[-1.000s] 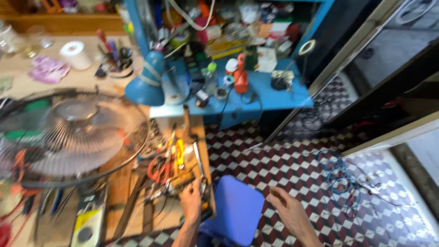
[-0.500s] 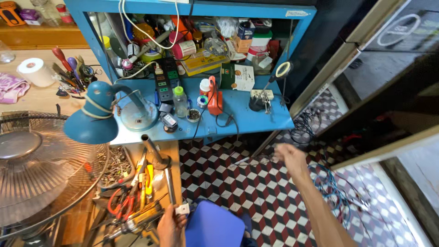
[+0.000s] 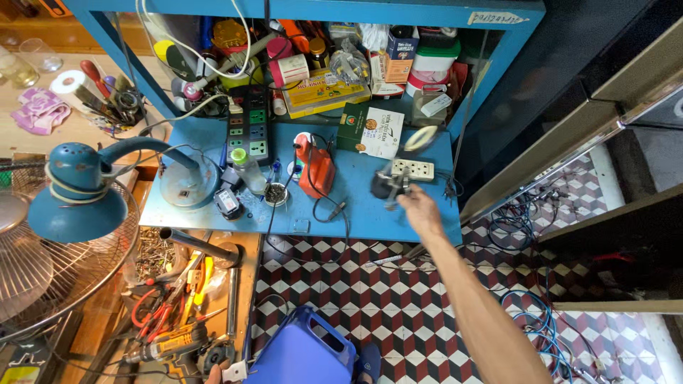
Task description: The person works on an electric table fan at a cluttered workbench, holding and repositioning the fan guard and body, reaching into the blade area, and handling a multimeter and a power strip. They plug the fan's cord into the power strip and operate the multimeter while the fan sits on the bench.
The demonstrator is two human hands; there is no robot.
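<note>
The right hand [image 3: 421, 212] is stretched out over the blue counter [image 3: 356, 213], right at its front right corner, where the top drops off to the checkered floor [image 3: 370, 299]. There is open room on the counter between the hand and the red tool [image 3: 316, 171]; the back is crowded. The fingers [image 3: 405, 199] are narrowed around a small dark metal object [image 3: 390, 186] — it sits at the fingertips, blurred, just below a white socket block [image 3: 413, 168]. Behind it leans a green and white carton [image 3: 370, 129], and a flat yellow box [image 3: 324, 91] lies on the shelf with a white-topped blue carton [image 3: 400, 53] upright beside it. A black power strip [image 3: 249, 128] lies left of the red tool. A pale label [image 3: 498, 17] is stuck on the frame's top edge. The left hand [image 3: 213, 375] barely shows at the bottom edge — its grip cannot be told — beside a blue plastic jug [image 3: 302, 355].
</note>
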